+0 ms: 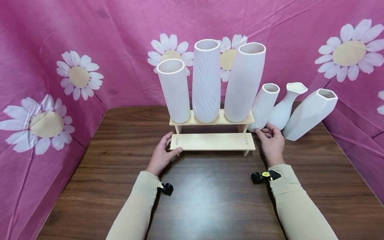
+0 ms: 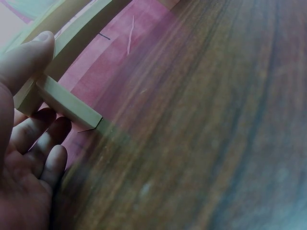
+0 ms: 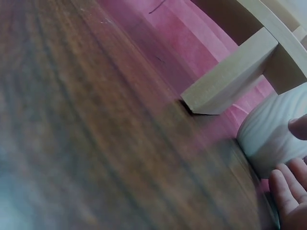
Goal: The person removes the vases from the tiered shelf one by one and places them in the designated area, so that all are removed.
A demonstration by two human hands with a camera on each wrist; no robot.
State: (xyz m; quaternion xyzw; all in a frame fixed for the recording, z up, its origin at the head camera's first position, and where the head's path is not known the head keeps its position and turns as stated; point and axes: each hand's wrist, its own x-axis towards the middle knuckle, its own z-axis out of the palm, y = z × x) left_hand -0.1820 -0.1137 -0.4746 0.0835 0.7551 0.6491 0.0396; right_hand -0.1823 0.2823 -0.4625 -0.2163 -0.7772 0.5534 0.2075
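currently | left hand (image 1: 161, 156) pinches wooden stand (image 1: 212, 141) | right hand (image 1: 273, 143) by short rippled vase (image 1: 264, 105) (can't tell its grip)

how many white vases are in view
6. On the rear wooden shelf, left to right: ribbed vase, wavy vase, smooth tall vase. On the table, right of the shelf: short grooved vase, narrow-necked vase, faceted vase.

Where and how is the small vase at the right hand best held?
Probably just below its top, coming from the front: the small vase stands upright and is slimmer there than lower down, where the stand and neighbouring vase crowd its sides.
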